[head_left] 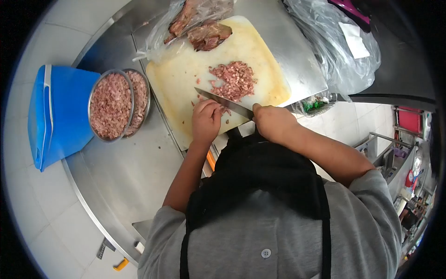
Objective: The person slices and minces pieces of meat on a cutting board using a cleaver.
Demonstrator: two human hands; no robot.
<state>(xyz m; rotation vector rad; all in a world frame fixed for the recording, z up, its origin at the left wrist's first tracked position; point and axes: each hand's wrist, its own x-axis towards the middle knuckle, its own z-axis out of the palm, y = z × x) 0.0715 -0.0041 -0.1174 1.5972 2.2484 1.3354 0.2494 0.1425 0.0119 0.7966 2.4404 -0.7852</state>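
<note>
My right hand [274, 122] is closed round the handle of a kitchen knife [228, 103], whose blade points left across the near part of the cutting board [174, 83]. My left hand [206, 122] is beside the blade with its fingers curled in; whatever they hold is hidden. Small bits of meat show by the fingertips and blade. Beyond the knife is a pile of chopped meat [234, 80]. A larger browned piece of meat [209, 36] rests at the board's far edge, next to a clear plastic bag [162, 46] with more meat inside.
Left of the board, two round bowls [110, 106] of chopped meat overlap on the steel table [125, 186]. A blue container [65, 114] stands beyond them. Clear plastic bags [325, 51] lie at the upper right. Shelving [399, 162] with assorted items is farther right.
</note>
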